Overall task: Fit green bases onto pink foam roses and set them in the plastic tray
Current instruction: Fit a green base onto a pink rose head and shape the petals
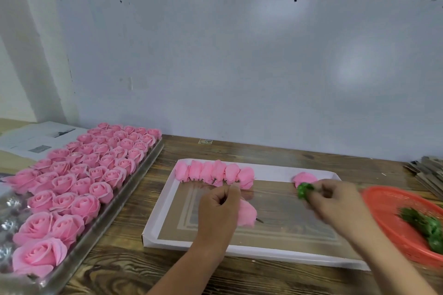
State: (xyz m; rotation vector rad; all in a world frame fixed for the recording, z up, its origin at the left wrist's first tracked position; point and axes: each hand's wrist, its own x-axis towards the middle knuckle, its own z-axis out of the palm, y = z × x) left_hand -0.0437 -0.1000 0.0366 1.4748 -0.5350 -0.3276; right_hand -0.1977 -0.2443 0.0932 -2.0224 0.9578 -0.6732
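My left hand point(217, 209) grips a pink foam rose point(247, 213) lying sideways, its thin stem pointing right, low over the white-rimmed tray point(282, 170). My right hand point(335, 201), blurred by motion, pinches a green base point(304, 190) just right of the tray's middle. A row of several pink roses point(214, 173) lies along the tray's far edge. One more rose point(305, 178) lies at the far right of the tray, partly behind the green base.
A clear plastic tray point(146, 161) packed with several upright pink roses stands at the left. A red mesh basket point(393, 206) with green bases point(429, 226) sits at the right edge. Stacked flat pieces point(425, 172) lie far right, papers point(36, 137) far left. A wall rises close behind the wooden table.
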